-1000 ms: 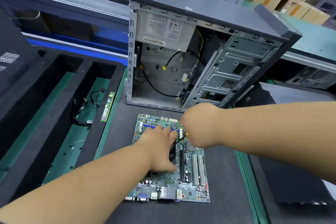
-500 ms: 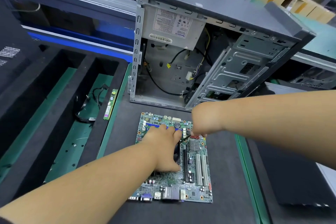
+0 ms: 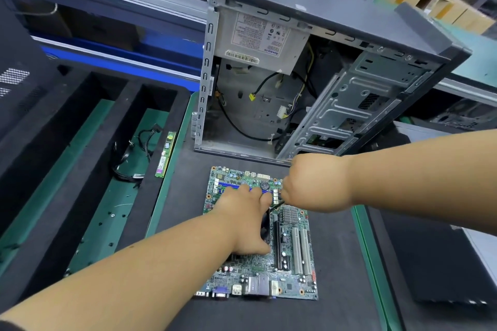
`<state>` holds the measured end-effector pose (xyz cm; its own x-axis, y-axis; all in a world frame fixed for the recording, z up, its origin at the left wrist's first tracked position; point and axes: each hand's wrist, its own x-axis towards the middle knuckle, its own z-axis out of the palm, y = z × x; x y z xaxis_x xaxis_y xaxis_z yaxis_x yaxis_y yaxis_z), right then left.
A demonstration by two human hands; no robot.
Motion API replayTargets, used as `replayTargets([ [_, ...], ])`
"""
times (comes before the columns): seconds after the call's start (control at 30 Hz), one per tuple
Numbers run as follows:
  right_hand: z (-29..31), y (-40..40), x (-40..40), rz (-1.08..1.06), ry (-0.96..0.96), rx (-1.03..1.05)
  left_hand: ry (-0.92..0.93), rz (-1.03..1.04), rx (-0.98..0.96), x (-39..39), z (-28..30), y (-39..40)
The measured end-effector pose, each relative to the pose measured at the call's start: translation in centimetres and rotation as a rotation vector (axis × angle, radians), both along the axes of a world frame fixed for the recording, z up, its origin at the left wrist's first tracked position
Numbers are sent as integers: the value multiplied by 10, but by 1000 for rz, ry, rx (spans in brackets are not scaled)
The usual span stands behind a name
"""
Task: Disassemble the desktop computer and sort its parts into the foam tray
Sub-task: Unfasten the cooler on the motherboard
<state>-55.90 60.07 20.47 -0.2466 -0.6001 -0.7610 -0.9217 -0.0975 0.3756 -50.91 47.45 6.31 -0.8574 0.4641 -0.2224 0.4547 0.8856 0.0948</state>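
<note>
While the motherboard is lying flat on the dark mat at lower centre of the frame, both hands are working over its upper half. The left hand is reaching in from the lower left, palm down, fingers spread across the blue memory slots and thumb tucked near the board's middle; it is pressing on a dark cooler beneath it, though whether it is actually gripping that part is hidden by the palm. The right hand is coming in from the right edge, forearm nearly level, curled into a fist just beside the left fingertips and pinching a thin black cable that is running down toward the board.

Directly above the board, the open computer case is standing upright on the bench, its lower edge just beyond the board's top edge, with the power supply sitting in its upper corner and loose wires hanging inside. At left, the black foam tray is lying alongside the mat, its long compartments mostly open; the nearest one is holding a green memory stick leaning against its right wall and a bundle of black cables beside it. Bare mat is showing to the right of and below the board.
</note>
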Motion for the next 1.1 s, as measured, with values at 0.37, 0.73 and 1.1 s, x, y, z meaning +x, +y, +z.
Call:
replayTargets([
  [0.37,3,-17,-7,-973,29,-168,2,-7,-1,1,-1,-2],
  [0.73,-7,-14,-9,-1320,-119,-55,6,-16,6,1,-1,-2],
  [1.1,-2,0,-1,-174,-7,-36,-12,-15,-21,1,1,-1],
])
